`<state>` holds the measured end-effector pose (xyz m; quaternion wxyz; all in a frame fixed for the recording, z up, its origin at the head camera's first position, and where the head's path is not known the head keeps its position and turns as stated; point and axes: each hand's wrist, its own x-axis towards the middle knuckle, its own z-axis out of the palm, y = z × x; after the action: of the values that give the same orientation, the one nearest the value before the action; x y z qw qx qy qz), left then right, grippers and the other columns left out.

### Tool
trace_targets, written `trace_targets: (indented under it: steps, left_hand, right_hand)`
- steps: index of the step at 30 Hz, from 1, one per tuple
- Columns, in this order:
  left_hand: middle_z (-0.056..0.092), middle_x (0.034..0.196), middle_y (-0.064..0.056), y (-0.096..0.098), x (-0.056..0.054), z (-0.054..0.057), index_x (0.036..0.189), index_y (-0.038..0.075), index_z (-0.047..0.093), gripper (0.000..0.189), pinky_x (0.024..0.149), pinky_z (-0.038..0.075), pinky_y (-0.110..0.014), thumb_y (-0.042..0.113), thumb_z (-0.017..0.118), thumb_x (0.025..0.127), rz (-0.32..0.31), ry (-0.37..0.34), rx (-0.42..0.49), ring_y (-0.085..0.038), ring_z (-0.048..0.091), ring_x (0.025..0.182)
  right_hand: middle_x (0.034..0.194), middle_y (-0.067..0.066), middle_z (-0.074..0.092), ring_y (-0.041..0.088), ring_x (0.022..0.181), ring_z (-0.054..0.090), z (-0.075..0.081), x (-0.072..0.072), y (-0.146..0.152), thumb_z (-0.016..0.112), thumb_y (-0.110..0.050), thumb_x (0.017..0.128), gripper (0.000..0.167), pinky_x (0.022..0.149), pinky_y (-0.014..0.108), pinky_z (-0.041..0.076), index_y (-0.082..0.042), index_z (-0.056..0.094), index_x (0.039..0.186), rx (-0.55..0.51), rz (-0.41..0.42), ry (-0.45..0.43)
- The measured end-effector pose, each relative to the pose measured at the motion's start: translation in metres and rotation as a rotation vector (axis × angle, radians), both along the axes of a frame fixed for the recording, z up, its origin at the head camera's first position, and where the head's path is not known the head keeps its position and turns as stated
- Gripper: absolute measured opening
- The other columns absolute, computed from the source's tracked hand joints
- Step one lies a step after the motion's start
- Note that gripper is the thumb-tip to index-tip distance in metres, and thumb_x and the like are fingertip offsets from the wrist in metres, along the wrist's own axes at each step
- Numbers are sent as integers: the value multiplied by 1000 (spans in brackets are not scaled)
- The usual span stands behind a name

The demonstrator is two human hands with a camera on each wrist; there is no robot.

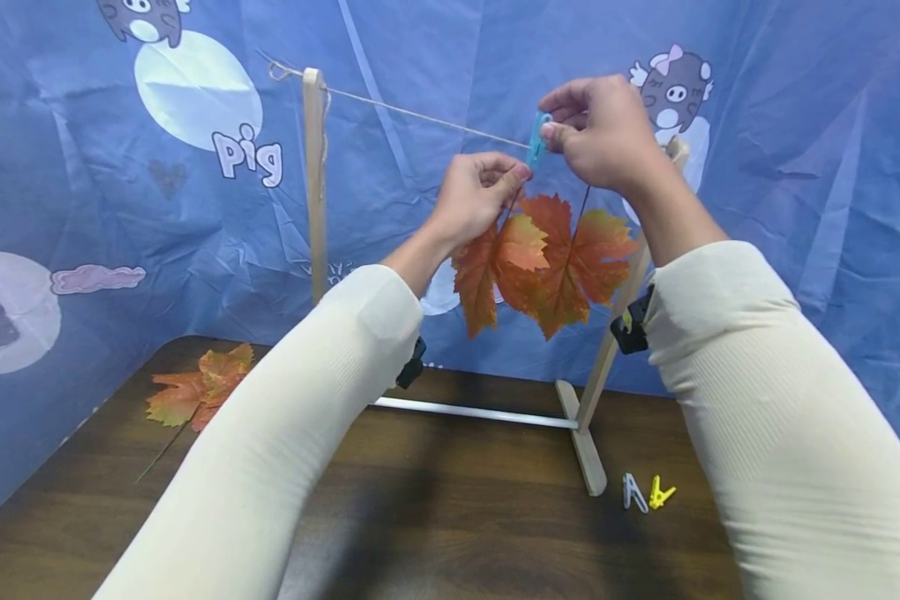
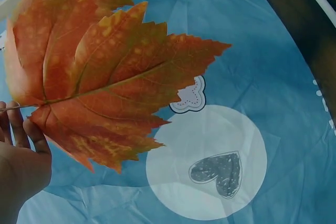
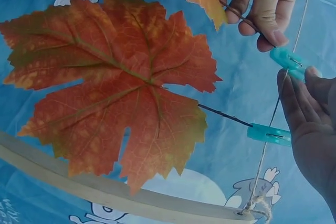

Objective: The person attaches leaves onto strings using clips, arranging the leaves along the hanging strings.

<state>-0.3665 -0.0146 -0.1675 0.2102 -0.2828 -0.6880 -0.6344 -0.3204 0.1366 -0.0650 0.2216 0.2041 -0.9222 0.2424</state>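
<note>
My right hand [image 1: 607, 133] pinches a teal clothespin [image 3: 287, 62] where it crosses the twine [image 1: 427, 119]. The thumb and fingers of my left hand [image 1: 480, 193] hold the thin dark stem of an orange maple leaf [image 2: 115, 85], the stem's end at the clothespin's tip. Whether the clothespin bites on the stem, I cannot tell. A second maple leaf [image 3: 121, 82] hangs beside it, its stem in another teal clothespin [image 3: 269, 134] on the twine. In the head view, the two leaves overlap below my hands.
Twine runs between two wooden posts [image 1: 315, 183] on a stand with a white bottom bar [image 1: 480, 411]. More leaves [image 1: 202, 387] lie at the table's left. A grey clothespin [image 1: 633, 492] and a yellow clothespin [image 1: 661, 492] lie at the right. Blue printed cloth [image 1: 435, 50] hangs behind.
</note>
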Motion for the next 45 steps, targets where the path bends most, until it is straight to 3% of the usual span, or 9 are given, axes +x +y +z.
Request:
trace_targets:
  steps: [6, 10, 16, 22, 28, 30, 34, 38, 45]
  left_hand:
    - [70, 85, -21, -3, 0, 0, 105, -8, 73, 30, 57, 45, -27, 20, 66, 101, -13, 6, -10, -22, 63, 69]
    - [70, 88, -19, -7, 1, -1, 108, -6, 73, 33, 66, 48, -28, 25, 65, 101, -9, -9, -51, -25, 64, 77]
    - [74, 100, -16, -12, 4, -3, 111, 0, 76, 32, 78, 53, -26, 29, 67, 100, 68, -6, -62, -25, 70, 87]
    - [75, 100, -15, -28, 17, -14, 112, 3, 76, 30, 77, 51, -29, 30, 68, 101, 104, 4, -85, -19, 69, 87]
    - [76, 98, -13, -56, 30, -41, 110, 4, 76, 26, 73, 51, -29, 27, 68, 101, 71, 8, -202, -26, 71, 89]
    - [75, 98, -14, -68, 36, -53, 110, 4, 75, 25, 71, 50, -29, 27, 68, 101, 52, 9, -249, -27, 70, 88]
    - [75, 90, -9, -94, 48, -77, 107, 6, 77, 22, 62, 46, -28, 26, 69, 100, 76, 4, -334, -19, 68, 79]
    - [74, 84, -4, -125, 60, -100, 104, 5, 77, 18, 58, 46, -25, 21, 73, 98, 98, -15, -368, -15, 65, 70]
    - [75, 91, -4, -180, 76, -136, 107, 7, 77, 16, 65, 51, -25, 20, 72, 98, 124, -87, -480, -17, 66, 75]
  right_hand:
    - [131, 12, 67, 20, 115, 67, 2, -1, 2, 59, -23, 105, 40, 96, 30, 53, -6, 61, 141, 10, -6, -21]
    - [134, 12, 65, 23, 119, 65, 2, -1, 2, 58, -26, 105, 42, 100, 34, 51, -6, 59, 142, 19, -7, -25]
    - [136, 10, 65, 21, 122, 64, 2, 3, 3, 57, -28, 106, 44, 102, 35, 50, -6, 58, 143, 33, -21, -14]
    - [135, 12, 66, 23, 123, 64, 3, 16, 6, 57, -27, 106, 43, 103, 38, 49, -4, 58, 143, 57, 29, 59]
    - [134, 13, 66, 25, 122, 65, -1, 37, 24, 60, -24, 105, 41, 104, 35, 49, -4, 60, 141, 65, 105, 194]
    - [130, 13, 69, 17, 117, 68, -4, 45, 35, 63, -22, 104, 39, 101, 28, 51, -4, 63, 138, 46, 129, 233]
    - [120, 16, 73, -6, 99, 67, -14, 62, 57, 68, -18, 100, 32, 90, 16, 52, -3, 70, 128, -6, 172, 300]
    - [115, 17, 74, -19, 93, 61, -31, 76, 81, 71, -13, 97, 28, 84, 8, 50, -2, 73, 123, -3, 185, 383]
    - [105, 20, 75, -21, 94, 61, -68, 86, 125, 76, 0, 90, 26, 83, 4, 46, 1, 75, 116, 9, 188, 476]
